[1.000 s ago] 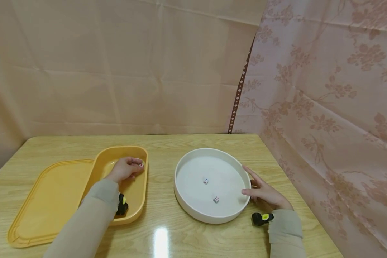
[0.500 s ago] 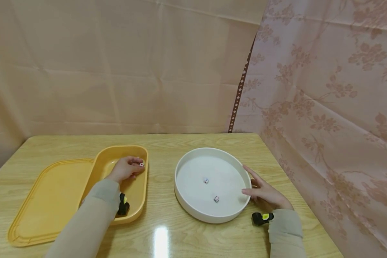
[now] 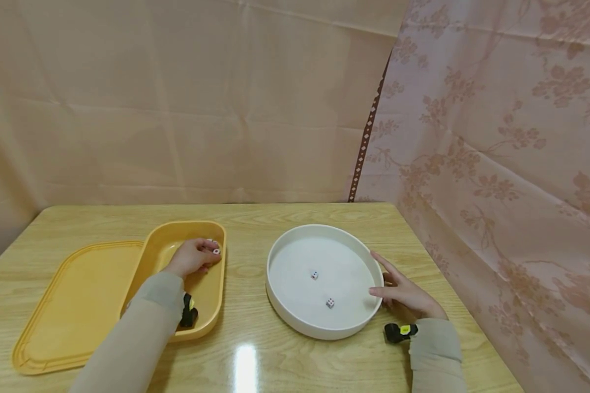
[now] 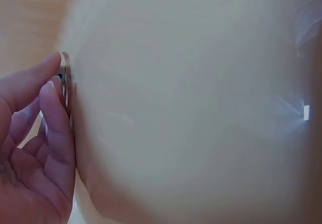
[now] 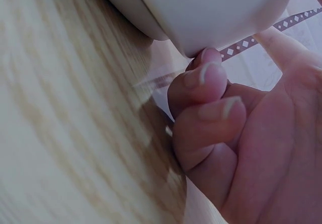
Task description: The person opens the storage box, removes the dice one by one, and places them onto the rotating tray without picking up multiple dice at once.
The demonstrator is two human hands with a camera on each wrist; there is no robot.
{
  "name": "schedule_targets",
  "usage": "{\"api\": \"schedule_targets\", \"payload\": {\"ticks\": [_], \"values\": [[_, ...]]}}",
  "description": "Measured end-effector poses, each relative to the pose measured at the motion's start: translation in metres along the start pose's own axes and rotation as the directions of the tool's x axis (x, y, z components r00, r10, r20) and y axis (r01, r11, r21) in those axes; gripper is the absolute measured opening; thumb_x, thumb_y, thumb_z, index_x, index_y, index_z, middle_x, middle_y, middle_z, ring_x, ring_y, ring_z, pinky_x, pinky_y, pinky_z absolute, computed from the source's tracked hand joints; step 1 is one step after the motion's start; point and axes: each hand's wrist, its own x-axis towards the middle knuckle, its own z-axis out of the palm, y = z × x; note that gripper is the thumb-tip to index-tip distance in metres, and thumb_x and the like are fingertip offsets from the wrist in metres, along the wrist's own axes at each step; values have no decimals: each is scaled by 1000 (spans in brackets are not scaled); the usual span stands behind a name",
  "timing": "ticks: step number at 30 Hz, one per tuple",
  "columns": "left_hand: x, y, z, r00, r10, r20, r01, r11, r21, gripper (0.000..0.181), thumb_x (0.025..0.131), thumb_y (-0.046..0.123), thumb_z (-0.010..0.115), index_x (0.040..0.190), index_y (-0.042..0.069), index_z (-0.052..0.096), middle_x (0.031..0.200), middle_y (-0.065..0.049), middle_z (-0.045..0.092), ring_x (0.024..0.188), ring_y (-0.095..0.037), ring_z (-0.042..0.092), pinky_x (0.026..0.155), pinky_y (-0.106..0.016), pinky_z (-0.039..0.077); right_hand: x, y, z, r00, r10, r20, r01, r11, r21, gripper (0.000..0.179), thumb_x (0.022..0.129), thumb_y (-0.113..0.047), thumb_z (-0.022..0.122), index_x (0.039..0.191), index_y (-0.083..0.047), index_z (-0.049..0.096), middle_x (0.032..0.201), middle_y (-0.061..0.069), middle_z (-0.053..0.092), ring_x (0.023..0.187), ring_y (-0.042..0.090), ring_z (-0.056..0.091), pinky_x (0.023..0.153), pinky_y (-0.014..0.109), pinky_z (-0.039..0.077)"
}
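In the head view my left hand [image 3: 190,257] reaches down into the yellow bin [image 3: 159,246], near its far right corner. It pinches a white die [image 3: 217,251] close to the bin wall; the left wrist view shows a dark-dotted face of the die [image 4: 61,76] between thumb and fingers. My right hand [image 3: 407,296] holds the right side of a round white tray [image 3: 319,332], thumb over the rim and index finger along the edge. In the right wrist view its other fingers [image 5: 206,128] are curled beside the tray's outer wall. Two dice [image 3: 314,275] [image 3: 330,303] lie apart inside the tray.
A flat yellow lid [image 3: 78,305] lies on the wooden table [image 3: 255,218], its right side meeting the bin. Both wrists wear black cameras. A beige cloth [image 3: 187,109] hangs behind the table and a floral one [image 3: 501,164] along the right.
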Motion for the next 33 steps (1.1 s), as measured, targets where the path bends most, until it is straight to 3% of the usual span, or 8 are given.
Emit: {"api": "schedule_targets", "payload": {"ticks": [10,24,33], "values": [[-3,2,-1,1000,9,1,-9,997,74,34,90,7,70,119,-8,59,89,-3,65,67,-6,56,57,-20,52,0,1,0,1000,-11,1,11,1000,-10,94,91,-17,70,160,-32,8,125,25,48,68,16,47,61,26,43],[-3,5,1,999,-17,-31,15,998,-61,21,90,5,70,103,-6,57,75,3,59,62,-7,56,55,-21,55,-1,0,-1,1000,-5,-8,5,1000,-13,94,91,-19,72,160,-32,9,131,27,47,67,16,47,60,26,43],[-3,13,-2,999,-40,-36,38,998,-55,28,90,6,70,107,-9,53,88,-7,65,63,-10,64,58,-26,59,-1,-1,0,1000,6,-13,-6,1000,-5,94,90,-20,72,160,-32,10,131,26,46,68,16,47,62,25,43]]}}
